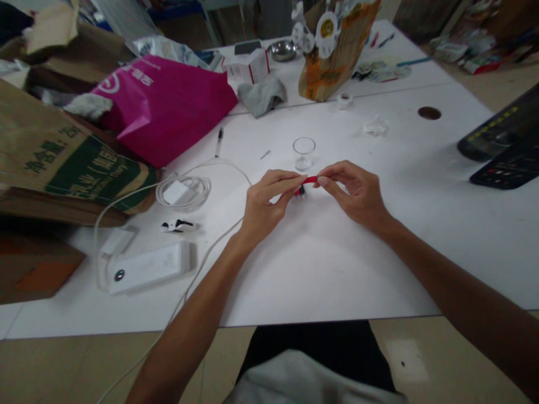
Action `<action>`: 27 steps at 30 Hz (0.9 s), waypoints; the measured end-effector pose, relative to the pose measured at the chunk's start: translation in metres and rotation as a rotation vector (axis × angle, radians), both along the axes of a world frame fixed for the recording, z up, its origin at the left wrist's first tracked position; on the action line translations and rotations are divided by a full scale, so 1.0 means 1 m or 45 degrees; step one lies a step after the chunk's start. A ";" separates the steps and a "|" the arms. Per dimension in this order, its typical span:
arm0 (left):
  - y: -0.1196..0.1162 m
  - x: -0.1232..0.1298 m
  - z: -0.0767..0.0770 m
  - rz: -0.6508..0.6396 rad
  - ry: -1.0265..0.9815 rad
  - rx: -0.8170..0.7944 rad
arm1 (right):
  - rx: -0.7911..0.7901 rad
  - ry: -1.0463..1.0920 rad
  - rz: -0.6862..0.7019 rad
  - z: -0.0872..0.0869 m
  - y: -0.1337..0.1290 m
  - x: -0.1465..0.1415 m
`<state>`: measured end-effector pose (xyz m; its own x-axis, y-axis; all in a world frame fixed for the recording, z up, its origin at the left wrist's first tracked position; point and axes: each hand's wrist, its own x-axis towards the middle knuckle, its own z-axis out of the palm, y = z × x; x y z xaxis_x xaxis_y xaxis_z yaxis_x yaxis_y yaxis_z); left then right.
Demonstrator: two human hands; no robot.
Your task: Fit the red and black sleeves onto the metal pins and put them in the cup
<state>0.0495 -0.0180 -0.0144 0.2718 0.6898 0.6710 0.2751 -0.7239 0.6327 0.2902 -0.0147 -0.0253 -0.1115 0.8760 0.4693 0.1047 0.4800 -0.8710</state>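
Observation:
A thin, short red stick-like piece (310,179) spans the gap between my two hands above the white table. My left hand (269,196) pinches its left end between thumb and fingers. At its right end, the thumb and fingertips of my right hand (356,191) are closed on it. Just under my left fingertips is a bunch of small red and black pieces (300,192), partly covered and too small to name. A clear cup (304,154) stands right behind my hands.
On the left lie a power bank (147,267), a coiled white cable (202,193), a white-and-black clip (179,225) and a pen (219,141). Behind are a magenta bag (168,106), a grey cloth (263,96) and a tape roll (344,101). A dark device (505,140) stands right.

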 end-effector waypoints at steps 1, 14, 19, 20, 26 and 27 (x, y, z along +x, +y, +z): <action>0.000 0.000 0.000 0.004 -0.004 0.001 | -0.005 -0.009 0.003 0.000 0.000 0.000; -0.002 0.002 0.002 0.017 0.001 -0.001 | -0.005 -0.138 0.001 0.004 -0.003 0.003; -0.002 0.003 0.004 0.019 0.004 -0.016 | 0.024 -0.112 0.033 0.004 -0.001 0.004; -0.002 0.003 0.004 0.025 0.002 -0.024 | 0.024 -0.090 0.033 0.004 -0.001 0.004; -0.003 0.004 0.005 0.054 -0.008 -0.100 | 0.040 -0.037 0.004 0.003 -0.001 0.003; -0.004 0.004 0.005 0.052 -0.002 -0.110 | 0.045 -0.031 0.010 0.002 -0.001 0.003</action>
